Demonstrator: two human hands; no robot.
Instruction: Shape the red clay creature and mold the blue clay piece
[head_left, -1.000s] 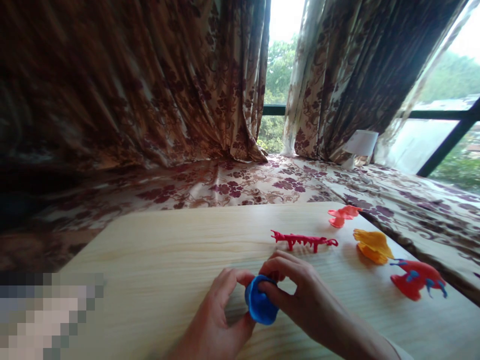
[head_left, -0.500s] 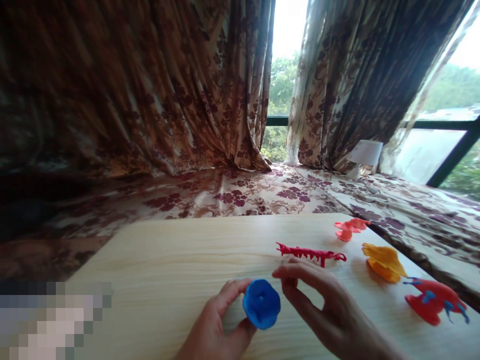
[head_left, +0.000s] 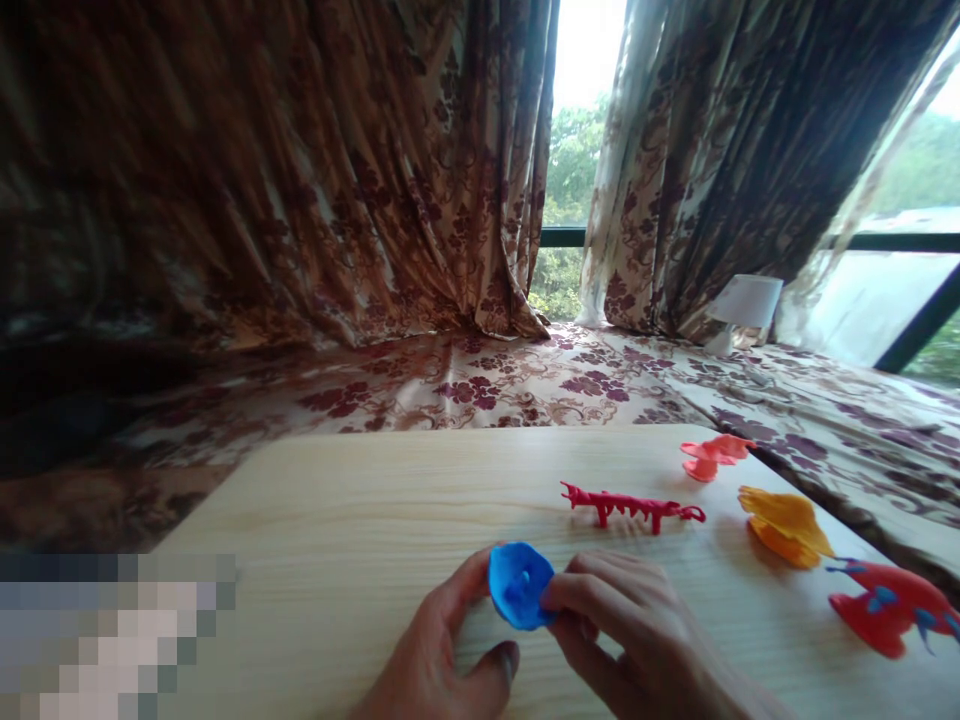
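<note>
A blue cup-shaped piece (head_left: pixel 517 585), seemingly modelling clay, has a wavy rim and a small knob in its middle. My right hand (head_left: pixel 630 620) pinches its right edge between thumb and fingertips. My left hand (head_left: pixel 442 640) lies on its left side, the index finger touching the rim and the thumb apart below it. Other fingertips of the left hand are hidden behind the piece. Beyond my right hand, a long dark-red clay figure (head_left: pixel 630 507) with short legs and a curled tail stands on the table.
The pale wooden table (head_left: pixel 337 510) bears a coral-pink clay piece (head_left: pixel 716 455), a yellow one (head_left: pixel 786 525) and a red one with blue bits (head_left: pixel 889 605) along its right side. A white lamp (head_left: pixel 746 302) stands on the floral cloth (head_left: pixel 480 385) behind, near the curtains (head_left: pixel 420 180).
My right hand has moved left and taken the blue piece's right edge. My left thumb has come off the piece. The blue piece has tilted and risen slightly; the view has shifted a little.
</note>
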